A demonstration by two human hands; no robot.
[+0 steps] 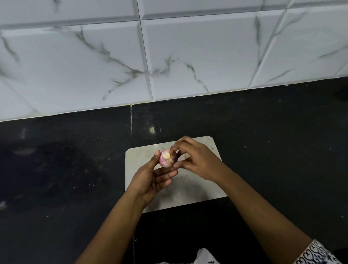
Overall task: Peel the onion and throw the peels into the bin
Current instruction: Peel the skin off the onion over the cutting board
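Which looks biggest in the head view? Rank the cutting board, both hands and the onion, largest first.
1. cutting board, though partly covered.
2. left hand and right hand: they look alike, so not ranked.
3. onion, smallest.

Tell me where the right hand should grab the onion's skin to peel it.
Probably pinch the skin at the rim of the pale cut end of the onion, coming from the right: the left hand cradles its left and underside, leaving that side free for the right hand.
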